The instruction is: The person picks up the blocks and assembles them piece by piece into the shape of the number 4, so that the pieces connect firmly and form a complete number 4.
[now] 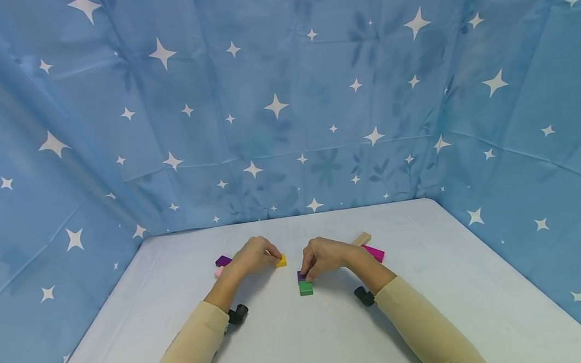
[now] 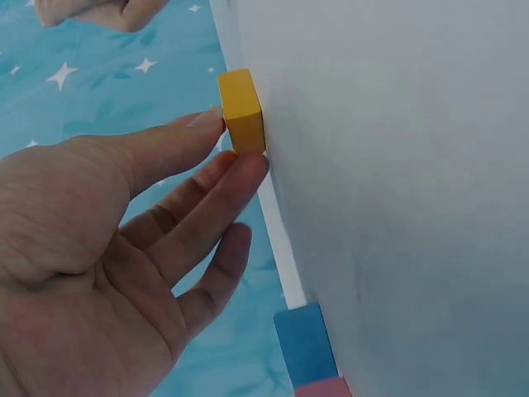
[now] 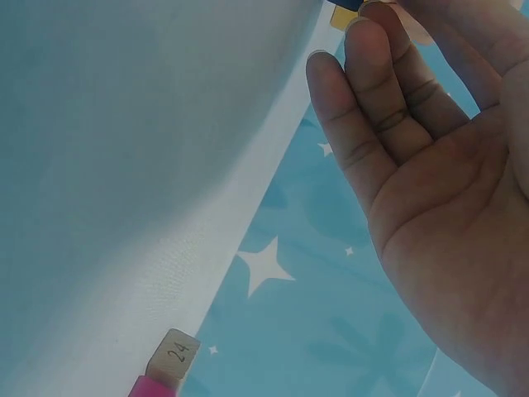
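My left hand [image 1: 252,256] pinches a yellow block [image 1: 281,261] between thumb and fingertips on the white table. The left wrist view shows the same yellow block [image 2: 241,112] with the thumb on one side and fingers against its end. To the right, my right hand [image 1: 324,255] pinches a dark purple-blue block [image 1: 301,278] with its thumb and fingertips. That block touches the far side of a green block [image 1: 306,288] lying on the table. In the right wrist view only a dark sliver of it shows at the top edge, by the right hand [image 3: 438,190].
Left of the left hand lie a purple block [image 1: 223,260] and a pink block [image 1: 219,272], partly hidden. Beyond the right forearm are a magenta block [image 1: 375,253] and a plain wooden block [image 1: 361,238], marked 24. A blue starry curtain [image 1: 277,122] hangs behind the table.
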The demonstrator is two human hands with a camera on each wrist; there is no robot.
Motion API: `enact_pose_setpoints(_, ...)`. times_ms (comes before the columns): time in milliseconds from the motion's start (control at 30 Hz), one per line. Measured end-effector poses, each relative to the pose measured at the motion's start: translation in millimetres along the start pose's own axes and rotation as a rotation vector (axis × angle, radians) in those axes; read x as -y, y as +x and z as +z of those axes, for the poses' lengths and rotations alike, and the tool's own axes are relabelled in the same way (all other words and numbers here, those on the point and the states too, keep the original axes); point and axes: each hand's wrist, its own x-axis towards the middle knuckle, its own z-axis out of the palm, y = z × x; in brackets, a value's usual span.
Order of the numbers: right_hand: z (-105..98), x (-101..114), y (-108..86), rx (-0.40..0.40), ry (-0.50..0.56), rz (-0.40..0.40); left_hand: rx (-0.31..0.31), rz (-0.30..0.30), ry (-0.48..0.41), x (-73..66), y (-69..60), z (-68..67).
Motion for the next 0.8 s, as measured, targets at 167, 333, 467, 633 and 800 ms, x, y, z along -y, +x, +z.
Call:
enact_pose_setpoints(167,0,-1,0.7,0.003,0.010,-0.002,0.014,0.003,-0.022,-3.4,0.4,2.9)
enact_pose_setpoints(333,0,-1,0.5,0.001,0.011,-0.005,0.021,0.016,-0.029,-6.6,0.7,4.6)
enact_pose_setpoints(467,0,-1,0.0,0.002,0.013,-0.001,0.030,0.037,-0.031,-9.0,1.0,6.8)
enact_pose_setpoints(633,0,-1,-0.9,0.002,0.020,-0.014,0.037,0.059,-0.012,-12.7,1.5,9.1)
enact_pose_setpoints(800,0,-1,-1.4,-0.003,0.025,-0.047,0.042,0.067,-0.003,-17.1,2.0,10.4)
